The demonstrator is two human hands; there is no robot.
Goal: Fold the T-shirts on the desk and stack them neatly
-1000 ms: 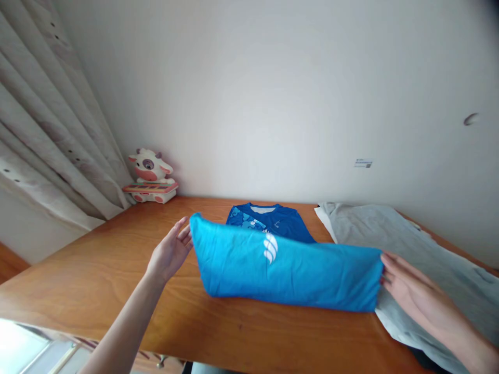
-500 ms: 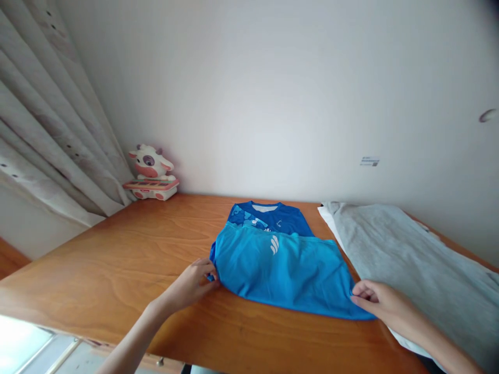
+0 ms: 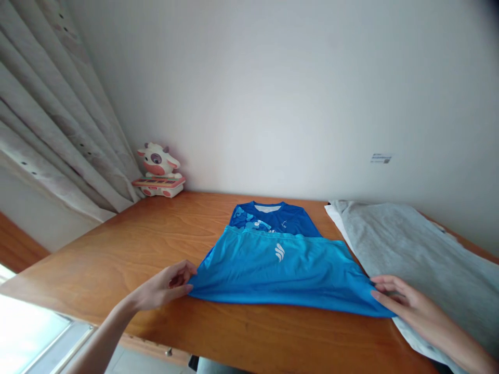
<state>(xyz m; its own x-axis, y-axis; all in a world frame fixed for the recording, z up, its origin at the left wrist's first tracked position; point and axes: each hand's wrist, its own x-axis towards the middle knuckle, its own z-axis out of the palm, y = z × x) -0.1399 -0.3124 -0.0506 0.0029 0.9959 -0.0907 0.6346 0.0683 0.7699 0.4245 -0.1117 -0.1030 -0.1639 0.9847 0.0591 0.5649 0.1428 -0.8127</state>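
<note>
A blue sports shirt [image 3: 257, 280] lies on the wooden table with its lower part folded up over its front. The folded panel is lighter blue and carries a white leaf-like mark; above it show the neckline and a patterned chest. At the near left corner of the fold, my left hand [image 3: 166, 287] pinches the cloth between thumb and fingers. My right hand [image 3: 407, 304] grips the fold's right end the same way, with its fingertips partly over the fabric. Between both hands the near edge is drawn fairly straight.
Grey and white clothing [image 3: 405, 239] is laid along the table's right side. A toy cow with a keyboard [image 3: 159, 171] stands at the back left, beside a pale curtain [image 3: 58, 109]. The wooden table [image 3: 156, 234] meets a white wall behind.
My left hand has moved left with the shirt's corner, and my right hand slightly right. The fold has widened and its near edge is straighter. The view has shifted a little.
</note>
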